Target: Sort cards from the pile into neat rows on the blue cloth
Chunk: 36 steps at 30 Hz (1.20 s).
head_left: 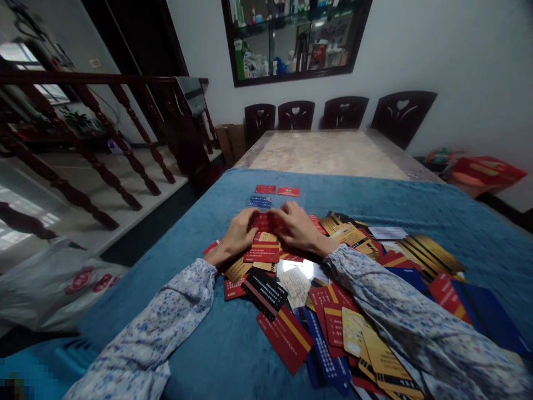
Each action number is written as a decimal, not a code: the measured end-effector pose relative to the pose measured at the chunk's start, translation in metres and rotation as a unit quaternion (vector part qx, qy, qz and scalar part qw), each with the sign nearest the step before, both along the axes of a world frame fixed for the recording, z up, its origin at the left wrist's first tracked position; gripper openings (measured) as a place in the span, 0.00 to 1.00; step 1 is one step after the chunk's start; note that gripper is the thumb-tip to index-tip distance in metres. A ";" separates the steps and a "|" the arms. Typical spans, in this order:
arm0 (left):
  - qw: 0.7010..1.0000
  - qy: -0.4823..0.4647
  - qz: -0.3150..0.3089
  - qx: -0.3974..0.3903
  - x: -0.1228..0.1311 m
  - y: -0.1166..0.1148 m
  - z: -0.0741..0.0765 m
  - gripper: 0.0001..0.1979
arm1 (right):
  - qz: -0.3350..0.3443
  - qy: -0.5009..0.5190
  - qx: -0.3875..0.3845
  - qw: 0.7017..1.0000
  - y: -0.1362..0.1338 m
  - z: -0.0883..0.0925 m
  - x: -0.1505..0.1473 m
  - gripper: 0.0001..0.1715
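Note:
A heap of plastic cards [333, 289] in red, gold, blue and black is spread over a blue cloth [233, 344] on the table. My left hand [236, 234] and my right hand [297, 226] meet at the far edge of the heap. Both have their fingers curled around a red card [265, 222] held between them. Just beyond my hands lie three separate cards in a small group: a red card [265, 189], another red card [288, 191] and a blue card [260, 201].
The far half of the table shows a bare marble top [328, 153] with several dark chairs [295, 114] behind it. A wooden stair railing [104, 128] runs on the left. A white plastic bag [50, 283] lies at lower left. Red packages [485, 172] sit at right.

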<state>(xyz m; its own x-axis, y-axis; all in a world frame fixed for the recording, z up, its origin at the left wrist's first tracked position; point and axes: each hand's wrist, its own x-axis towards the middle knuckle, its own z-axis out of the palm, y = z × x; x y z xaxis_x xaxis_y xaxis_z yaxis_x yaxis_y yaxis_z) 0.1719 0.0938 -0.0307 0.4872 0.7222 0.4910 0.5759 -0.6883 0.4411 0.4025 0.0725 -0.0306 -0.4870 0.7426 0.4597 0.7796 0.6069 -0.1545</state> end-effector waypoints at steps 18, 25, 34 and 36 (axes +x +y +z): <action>0.998 0.051 -0.032 -0.026 -0.005 0.021 0.019 0.26 | -0.062 -0.076 0.003 0.995 0.004 0.017 -0.003 0.32; 0.991 0.117 -0.065 -0.015 -0.004 0.047 0.035 0.24 | -0.073 -0.098 -0.022 0.992 0.022 0.031 -0.003 0.30; 0.986 0.155 -0.053 -0.005 0.002 0.093 0.042 0.23 | -0.082 -0.114 -0.051 0.989 0.053 0.049 -0.002 0.19; 0.986 0.160 -0.053 -0.005 0.004 0.104 0.041 0.22 | -0.078 -0.108 -0.063 0.989 0.062 0.050 -0.001 0.16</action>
<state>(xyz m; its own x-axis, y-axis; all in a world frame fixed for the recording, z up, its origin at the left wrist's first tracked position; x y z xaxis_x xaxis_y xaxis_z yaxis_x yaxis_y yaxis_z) 0.1758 0.1983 0.0106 0.6889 0.6626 0.2941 0.6113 -0.7490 0.2554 0.4011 0.1350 0.0197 -0.4396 0.8611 0.2556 0.8849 0.4639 -0.0411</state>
